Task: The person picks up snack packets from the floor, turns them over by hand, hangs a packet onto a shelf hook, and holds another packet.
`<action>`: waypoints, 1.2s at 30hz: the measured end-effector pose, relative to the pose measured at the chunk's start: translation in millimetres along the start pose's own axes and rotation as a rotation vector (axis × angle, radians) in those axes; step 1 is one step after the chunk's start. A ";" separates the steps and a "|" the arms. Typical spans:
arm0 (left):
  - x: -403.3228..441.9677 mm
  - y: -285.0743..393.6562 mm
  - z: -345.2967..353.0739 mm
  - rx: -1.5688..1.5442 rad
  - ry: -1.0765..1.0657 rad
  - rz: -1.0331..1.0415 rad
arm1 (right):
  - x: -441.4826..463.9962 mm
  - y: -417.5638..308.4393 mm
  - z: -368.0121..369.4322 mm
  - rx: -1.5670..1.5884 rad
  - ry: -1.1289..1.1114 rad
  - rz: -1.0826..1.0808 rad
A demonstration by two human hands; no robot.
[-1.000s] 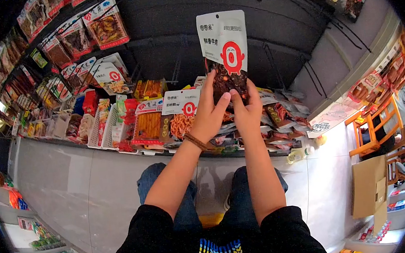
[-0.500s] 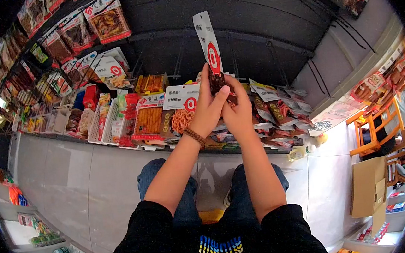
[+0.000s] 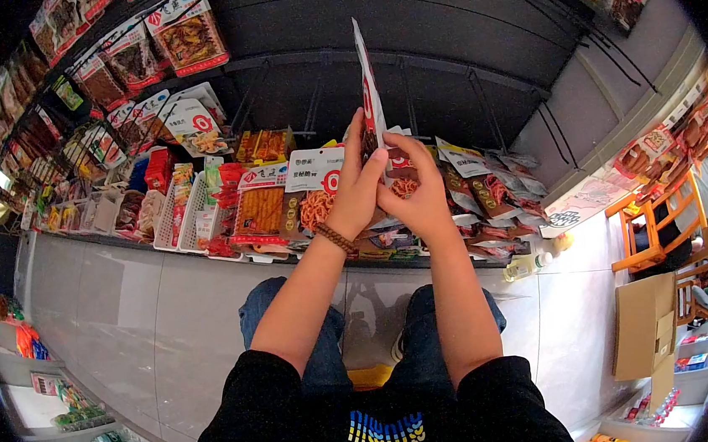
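A white and dark snack pouch (image 3: 370, 93) with a red figure stands upright, turned nearly edge-on to the camera. My left hand (image 3: 356, 191), with a brown beaded bracelet on its wrist, is closed on the pouch's lower left side. From the right, my right hand (image 3: 419, 190) pinches its lower edge with curled fingers. Behind and below the hands lie snack packs on the shelf, among them a white-topped pack of orange snacks (image 3: 315, 192) left of my left hand and dark pouches (image 3: 485, 184) right of my right hand.
Black hooks stick out of the dark back panel (image 3: 286, 25). Packs (image 3: 186, 34) hang at the upper left. White baskets (image 3: 194, 218) hold snacks on the lower shelf. A bottle (image 3: 526, 266) stands on the floor, with a cardboard box (image 3: 643, 326) and orange chair (image 3: 662, 223) at the right.
The pouch has turned from facing the camera to nearly edge-on. My right hand has shifted its hold to the pouch's edge, and its fingers have curled.
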State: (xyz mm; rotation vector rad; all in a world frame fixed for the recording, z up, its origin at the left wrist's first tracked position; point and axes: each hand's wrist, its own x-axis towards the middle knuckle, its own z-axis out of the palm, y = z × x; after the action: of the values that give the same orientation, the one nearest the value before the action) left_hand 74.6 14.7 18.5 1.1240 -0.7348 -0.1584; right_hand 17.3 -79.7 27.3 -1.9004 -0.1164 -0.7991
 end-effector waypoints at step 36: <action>3.7 12.6 -35.2 -0.422 0.148 -0.333 | 0.0 20.1 -9.9 0.322 0.019 0.088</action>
State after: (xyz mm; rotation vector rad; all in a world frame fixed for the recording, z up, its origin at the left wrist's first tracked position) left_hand 95.7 45.4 23.0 0.8341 -0.3537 -0.4839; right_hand 21.0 -97.4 14.2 -1.5834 -0.1401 -0.6932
